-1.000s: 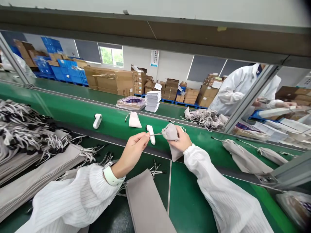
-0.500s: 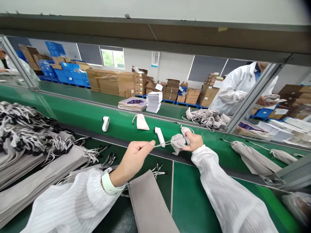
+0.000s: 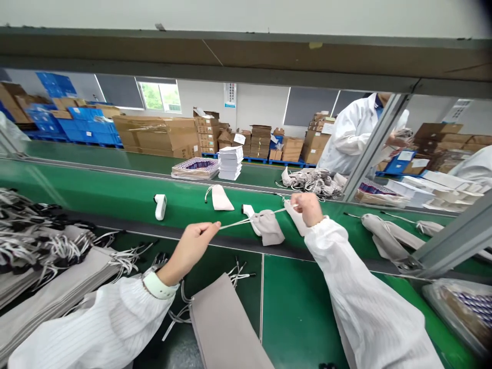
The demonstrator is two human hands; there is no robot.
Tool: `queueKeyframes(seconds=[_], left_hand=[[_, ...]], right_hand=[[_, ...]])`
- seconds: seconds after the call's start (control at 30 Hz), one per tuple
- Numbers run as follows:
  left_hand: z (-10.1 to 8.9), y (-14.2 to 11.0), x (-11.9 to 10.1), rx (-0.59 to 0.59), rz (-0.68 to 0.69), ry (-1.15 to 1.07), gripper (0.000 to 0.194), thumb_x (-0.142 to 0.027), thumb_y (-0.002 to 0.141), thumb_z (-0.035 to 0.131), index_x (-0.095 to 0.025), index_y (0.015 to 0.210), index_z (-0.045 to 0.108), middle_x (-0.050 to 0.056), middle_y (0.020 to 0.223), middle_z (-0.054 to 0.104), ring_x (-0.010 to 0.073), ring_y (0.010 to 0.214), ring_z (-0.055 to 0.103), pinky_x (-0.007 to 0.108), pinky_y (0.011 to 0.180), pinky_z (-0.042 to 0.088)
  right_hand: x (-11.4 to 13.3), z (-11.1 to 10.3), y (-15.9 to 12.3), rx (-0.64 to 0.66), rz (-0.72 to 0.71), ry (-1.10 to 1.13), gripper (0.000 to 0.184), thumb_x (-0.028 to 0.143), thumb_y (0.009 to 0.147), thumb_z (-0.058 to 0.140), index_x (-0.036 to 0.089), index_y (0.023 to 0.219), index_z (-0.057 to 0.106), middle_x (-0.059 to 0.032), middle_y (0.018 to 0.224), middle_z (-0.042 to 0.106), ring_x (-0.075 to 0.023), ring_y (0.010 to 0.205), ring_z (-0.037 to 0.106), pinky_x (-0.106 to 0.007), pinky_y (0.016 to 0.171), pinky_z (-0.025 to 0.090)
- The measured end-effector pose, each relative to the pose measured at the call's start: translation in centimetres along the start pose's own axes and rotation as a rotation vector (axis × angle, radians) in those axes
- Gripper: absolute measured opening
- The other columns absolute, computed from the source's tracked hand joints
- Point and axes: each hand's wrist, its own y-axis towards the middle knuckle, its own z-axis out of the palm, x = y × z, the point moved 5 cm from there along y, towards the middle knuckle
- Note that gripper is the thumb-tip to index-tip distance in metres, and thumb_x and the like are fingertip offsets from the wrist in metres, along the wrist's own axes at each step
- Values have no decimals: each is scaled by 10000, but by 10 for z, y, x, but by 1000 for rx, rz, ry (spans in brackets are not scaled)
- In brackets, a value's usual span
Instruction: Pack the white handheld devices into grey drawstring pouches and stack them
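Note:
A small grey drawstring pouch [image 3: 272, 228] hangs between my hands, its white cords stretched taut to both sides. My left hand [image 3: 196, 245] pinches the cord end on the left. On the right, the other cord is pinched in the fingers of my right hand [image 3: 308, 207]. Behind the pouch, a white handheld device [image 3: 250, 218] lies on the green belt, partly covered by it. Another pouch [image 3: 295, 218] lies just beside my right hand. Below my hands rests a stack of flat grey pouches [image 3: 226, 323] with loose cords.
A second white device [image 3: 160, 207] and a filled pouch [image 3: 222, 198] lie on the green belt [image 3: 115, 189]. Heaped pouches [image 3: 46, 241] crowd the left side. A metal post [image 3: 378, 148] rises at right. Across the belt, a person [image 3: 346, 133] in white handles something grey.
My right hand has let go of the pouch body and now pulls a cord to the right. The pouch hangs lower, its cords drawn out both ways. The view has shifted right.

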Motion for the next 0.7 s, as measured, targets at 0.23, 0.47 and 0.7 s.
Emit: queueKeyframes(seconds=[0.23, 0.47, 0.7], left_hand=[[39, -21, -24, 327, 144, 119, 401, -409, 839, 318, -168, 551, 177, -38, 543, 162, 87, 502, 161, 237, 472, 137], [44, -25, -25, 329, 107, 171, 395, -414, 838, 297, -169, 552, 180, -37, 541, 158, 90, 498, 162, 239, 469, 131], [54, -35, -23, 379, 111, 177, 371, -389, 840, 279, -173, 559, 172, -37, 532, 179, 94, 491, 177, 239, 466, 138]], right_hand=[[-11, -45, -7, -622, 160, -193, 462, 370, 704, 469, 178, 373, 211, 50, 392, 167, -49, 395, 185, -228, 409, 174], [-42, -47, -15, -663, 218, -313, 443, 377, 729, 402, 185, 371, 225, 42, 381, 183, -61, 392, 210, -230, 417, 223], [-59, -67, -18, -741, 287, -328, 413, 341, 705, 410, 185, 374, 220, 43, 395, 156, -58, 395, 186, -229, 398, 184]])
